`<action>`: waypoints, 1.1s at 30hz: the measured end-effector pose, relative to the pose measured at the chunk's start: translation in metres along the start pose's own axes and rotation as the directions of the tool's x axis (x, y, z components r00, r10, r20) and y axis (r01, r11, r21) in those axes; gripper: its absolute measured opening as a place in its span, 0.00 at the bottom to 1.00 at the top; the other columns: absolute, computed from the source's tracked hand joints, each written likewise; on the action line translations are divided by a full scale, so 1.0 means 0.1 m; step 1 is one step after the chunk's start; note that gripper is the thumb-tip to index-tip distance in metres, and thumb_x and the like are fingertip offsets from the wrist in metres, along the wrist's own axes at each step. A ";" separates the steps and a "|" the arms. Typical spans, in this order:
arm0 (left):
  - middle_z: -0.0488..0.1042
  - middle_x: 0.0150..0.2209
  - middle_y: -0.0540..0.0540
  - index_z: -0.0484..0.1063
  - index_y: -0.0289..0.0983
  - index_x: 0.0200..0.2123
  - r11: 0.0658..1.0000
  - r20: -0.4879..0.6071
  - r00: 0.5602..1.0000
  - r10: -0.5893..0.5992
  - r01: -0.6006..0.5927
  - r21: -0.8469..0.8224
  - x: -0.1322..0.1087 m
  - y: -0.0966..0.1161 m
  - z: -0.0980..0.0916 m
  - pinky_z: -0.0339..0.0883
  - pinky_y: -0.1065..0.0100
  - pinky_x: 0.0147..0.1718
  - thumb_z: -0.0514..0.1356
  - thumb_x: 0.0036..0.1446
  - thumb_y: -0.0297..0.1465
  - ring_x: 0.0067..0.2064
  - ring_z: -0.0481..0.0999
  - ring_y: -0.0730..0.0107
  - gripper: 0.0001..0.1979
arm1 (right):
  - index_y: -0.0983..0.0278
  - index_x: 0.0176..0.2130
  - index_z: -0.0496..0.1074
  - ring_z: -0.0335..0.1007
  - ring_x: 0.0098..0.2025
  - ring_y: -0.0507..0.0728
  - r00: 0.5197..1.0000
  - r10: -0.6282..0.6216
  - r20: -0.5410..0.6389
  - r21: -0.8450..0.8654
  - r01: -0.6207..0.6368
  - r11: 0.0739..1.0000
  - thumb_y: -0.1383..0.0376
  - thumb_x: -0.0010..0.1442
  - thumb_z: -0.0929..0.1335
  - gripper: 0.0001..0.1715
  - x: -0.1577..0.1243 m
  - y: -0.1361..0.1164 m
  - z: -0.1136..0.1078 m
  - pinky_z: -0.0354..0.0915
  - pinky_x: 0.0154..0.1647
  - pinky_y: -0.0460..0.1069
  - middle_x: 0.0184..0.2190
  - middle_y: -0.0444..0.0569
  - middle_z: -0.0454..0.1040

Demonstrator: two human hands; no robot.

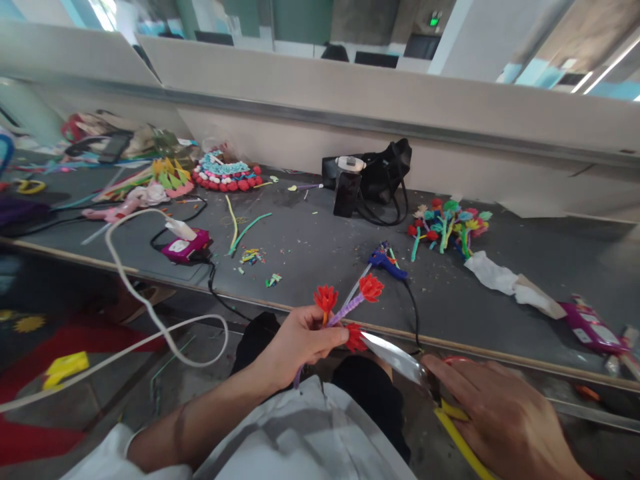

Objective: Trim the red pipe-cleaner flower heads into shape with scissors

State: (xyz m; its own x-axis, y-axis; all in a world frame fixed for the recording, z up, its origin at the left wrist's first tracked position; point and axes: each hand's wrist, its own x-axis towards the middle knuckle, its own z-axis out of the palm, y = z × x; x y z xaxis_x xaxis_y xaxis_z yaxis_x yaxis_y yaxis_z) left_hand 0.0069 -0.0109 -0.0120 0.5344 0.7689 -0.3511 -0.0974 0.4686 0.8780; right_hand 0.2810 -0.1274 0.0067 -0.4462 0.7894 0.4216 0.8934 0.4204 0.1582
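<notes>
My left hand (305, 340) pinches several red craft flowers (326, 298) by their stems, above my lap. One of these has a fuzzy purple stem (349, 308). The lowest red flower (355, 338) sits by my left thumb, and the tip of the scissors' blades meets it. In my right hand (500, 407) are scissors (397, 357) with silver blades and yellow and red handles. Their blades look closed together, pointing left at that flower. Beyond the flowers a blue glue gun (387, 263) lies on the dark table (310, 233).
A black bag (385, 177) with a phone against it stands at the back. Colourful craft flowers (450, 223) lie at the right, near a purple power strip (593, 327). Another purple power strip (186, 247) with a white cable and small clippings (253, 256) are at the left.
</notes>
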 end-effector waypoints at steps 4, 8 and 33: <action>0.59 0.17 0.58 0.70 0.34 0.27 1.000 0.011 1.000 0.003 -0.003 -0.005 0.00 0.00 -0.01 0.37 0.75 0.17 0.70 0.49 0.37 0.18 0.48 0.84 0.14 | 0.60 0.48 0.68 0.76 0.28 0.53 1.000 0.000 -0.002 0.013 0.000 1.000 0.74 0.51 0.61 0.26 0.00 0.00 0.00 0.59 0.36 0.50 0.31 0.43 0.80; 0.60 0.18 0.58 0.70 0.34 0.27 1.000 0.000 1.000 -0.001 0.001 0.006 0.00 0.00 -0.01 0.38 0.74 0.17 0.71 0.49 0.37 0.18 0.49 0.84 0.15 | 0.60 0.49 0.69 0.76 0.28 0.54 1.000 0.000 0.015 0.017 -0.001 1.000 0.74 0.53 0.61 0.24 -0.02 0.00 0.00 0.59 0.37 0.50 0.31 0.43 0.80; 0.58 0.17 0.60 0.69 0.34 0.27 1.000 0.011 1.000 -0.007 0.006 0.016 0.01 -0.01 0.02 0.36 0.74 0.17 0.70 0.49 0.36 0.18 0.47 0.84 0.14 | 0.64 0.45 0.65 0.75 0.22 0.54 0.993 -0.107 0.046 -0.035 0.109 0.993 0.75 0.58 0.59 0.16 0.00 0.05 0.09 0.61 0.23 0.47 0.27 0.46 0.79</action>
State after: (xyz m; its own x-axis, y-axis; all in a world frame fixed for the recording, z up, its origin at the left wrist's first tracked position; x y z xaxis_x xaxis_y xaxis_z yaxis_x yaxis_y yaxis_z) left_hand 0.0090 -0.0113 -0.0122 0.5440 0.7611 -0.3533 -0.0807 0.4666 0.8808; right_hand 0.2849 -0.1217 -0.0004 -0.5411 0.7596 0.3608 0.8409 0.4880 0.2338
